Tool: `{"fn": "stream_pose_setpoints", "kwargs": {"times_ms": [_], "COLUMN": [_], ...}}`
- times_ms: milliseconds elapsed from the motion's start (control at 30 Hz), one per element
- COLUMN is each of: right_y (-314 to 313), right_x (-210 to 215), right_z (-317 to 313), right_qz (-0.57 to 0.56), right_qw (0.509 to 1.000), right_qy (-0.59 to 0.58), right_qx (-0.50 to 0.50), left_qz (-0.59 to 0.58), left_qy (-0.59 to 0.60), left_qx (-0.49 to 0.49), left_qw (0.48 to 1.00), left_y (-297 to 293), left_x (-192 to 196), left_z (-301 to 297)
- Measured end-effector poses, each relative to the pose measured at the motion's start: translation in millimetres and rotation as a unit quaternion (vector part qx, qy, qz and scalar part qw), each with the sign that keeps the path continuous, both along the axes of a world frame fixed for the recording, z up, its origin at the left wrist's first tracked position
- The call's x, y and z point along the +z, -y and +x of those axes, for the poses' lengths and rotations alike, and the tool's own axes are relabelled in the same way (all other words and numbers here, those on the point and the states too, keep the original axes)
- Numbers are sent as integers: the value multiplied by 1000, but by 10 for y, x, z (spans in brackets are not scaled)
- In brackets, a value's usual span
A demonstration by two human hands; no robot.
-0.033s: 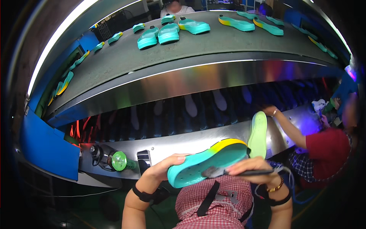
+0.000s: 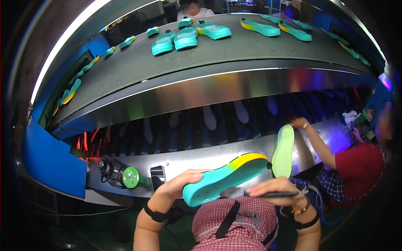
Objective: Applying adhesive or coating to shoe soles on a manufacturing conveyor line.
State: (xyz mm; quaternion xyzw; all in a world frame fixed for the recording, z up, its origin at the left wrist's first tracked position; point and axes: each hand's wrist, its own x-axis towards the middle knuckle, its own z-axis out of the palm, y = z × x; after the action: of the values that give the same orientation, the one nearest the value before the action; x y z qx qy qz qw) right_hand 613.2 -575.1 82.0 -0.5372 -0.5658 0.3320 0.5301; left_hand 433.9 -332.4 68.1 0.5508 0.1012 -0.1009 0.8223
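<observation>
A teal shoe sole with a yellow end (image 2: 226, 180) is tilted in front of me. My left hand (image 2: 178, 184) is closed on its left end, the thumb on the near side wall. My right hand (image 2: 276, 190) grips a brush by its dark handle (image 2: 272, 194), below the yellow end. The pale brush tip is blurred at the lower edge of the sole; I cannot tell whether it touches. Behind my right hand a light green sole (image 2: 284, 152) lies on the metal ledge (image 2: 184, 161).
Beyond the ledge runs a dark slot with soles (image 2: 209, 118) in it. Above it, a belt (image 2: 138, 69) carries several teal soles (image 2: 186, 38). A bottle (image 2: 111, 172) and a green-lidded cup (image 2: 131, 177) stand at left. A co-worker's hand (image 2: 298, 122) is by the light green sole.
My right hand and the brush have moved slightly down, away from the sole's yellow end. The teal sole has shifted a little left. The co-worker's hand has moved slightly right.
</observation>
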Motion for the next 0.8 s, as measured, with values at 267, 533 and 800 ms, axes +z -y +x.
{"fn": "stream_pose_setpoints", "kwargs": {"times_ms": [267,533,800], "right_y": [-32,-136,-264], "right_x": [-69,-183,55], "right_z": [-125,-450,-265], "right_qz": [27,68,69], "right_qw": [987,971,989], "right_qy": [74,222,65], "right_qx": [-141,-57,-112], "left_qz": [-394,-336,-291], "left_qy": [120,84,103], "left_qx": [208,285,299], "left_qw": [887,894,903], "left_y": [446,530,656], "left_x": [-459,-598,-374], "left_z": [386,461,590]}}
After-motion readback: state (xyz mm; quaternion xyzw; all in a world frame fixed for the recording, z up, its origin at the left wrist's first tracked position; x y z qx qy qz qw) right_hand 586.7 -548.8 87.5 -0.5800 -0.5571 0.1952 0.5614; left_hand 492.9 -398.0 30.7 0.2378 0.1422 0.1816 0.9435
